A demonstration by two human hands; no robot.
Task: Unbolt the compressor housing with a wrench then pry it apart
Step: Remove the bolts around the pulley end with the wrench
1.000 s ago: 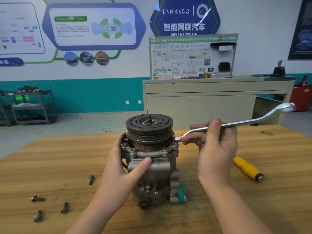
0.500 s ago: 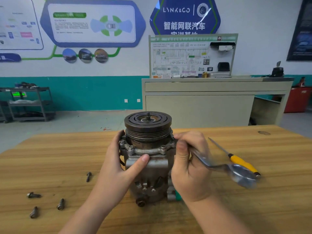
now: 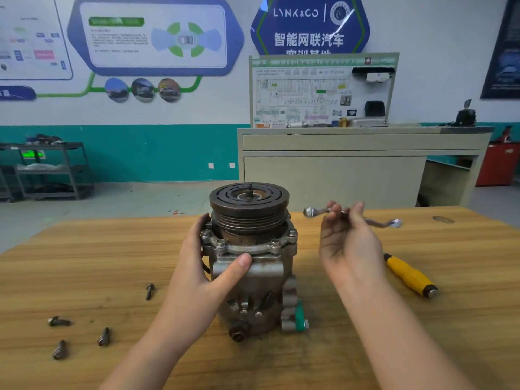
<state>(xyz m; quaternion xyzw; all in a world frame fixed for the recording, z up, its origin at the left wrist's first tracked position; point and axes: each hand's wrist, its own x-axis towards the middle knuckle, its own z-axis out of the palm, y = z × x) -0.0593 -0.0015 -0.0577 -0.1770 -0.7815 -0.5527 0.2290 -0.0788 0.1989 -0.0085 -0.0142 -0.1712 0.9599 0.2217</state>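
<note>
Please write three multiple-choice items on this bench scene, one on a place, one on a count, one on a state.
1. Where does the yellow-handled screwdriver lie?
A. right of the compressor
B. left of it
C. on top of it

2. How many loose bolts lie on the table?
A. two
B. four
C. six

3. The wrench is
A. on a bolt
B. lying on the table
C. held in the air

Key: 1 A, beyond the right hand. 2 B, all lie left of the left hand. 3 C, the right hand's fingers hold it clear of the housing.

At top centre of the frame, a blue hexagonal wall sign (image 3: 309, 23) reads "LYNK&CO" above "智能网联汽车"; other print is illegible.
</note>
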